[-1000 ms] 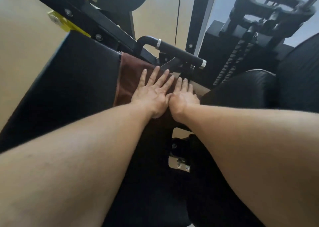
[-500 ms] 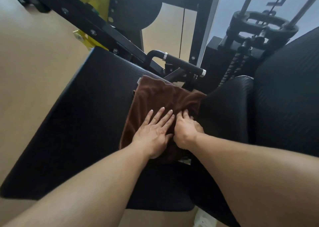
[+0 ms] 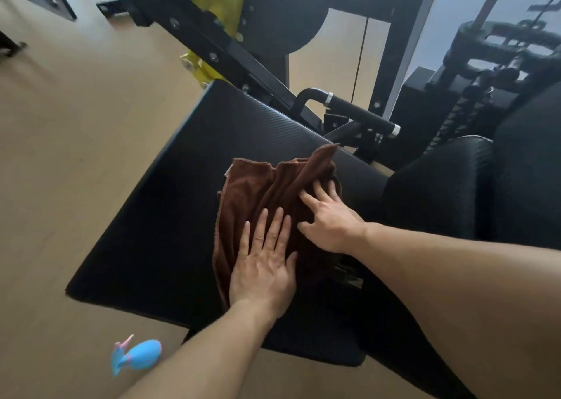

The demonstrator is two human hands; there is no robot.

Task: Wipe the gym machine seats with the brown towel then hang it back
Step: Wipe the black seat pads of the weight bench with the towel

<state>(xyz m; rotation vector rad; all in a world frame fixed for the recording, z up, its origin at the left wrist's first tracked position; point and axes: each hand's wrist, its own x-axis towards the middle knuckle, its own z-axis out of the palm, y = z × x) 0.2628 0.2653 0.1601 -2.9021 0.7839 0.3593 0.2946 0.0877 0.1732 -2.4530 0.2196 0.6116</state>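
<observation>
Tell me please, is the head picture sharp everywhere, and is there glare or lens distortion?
Head view: towel and both hands, left and right, are fairly sharp; the top left corner and the blue object on the floor are smeared; the wide lens bends the frame bars and enlarges the forearms; light is soft, with a mild sheen on the seat and no hard glare.

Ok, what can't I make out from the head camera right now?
- Seat under the towel: covered by the towel and both hands, so wiped or not is unclear.
- Towel's near right part: hidden by the right hand and left hand.
- Where the towel hangs: no hook or rail identifiable.
- Blue object on the floor: blurred, unidentifiable.
- Second pad at right: dark, surface unreadable.
</observation>
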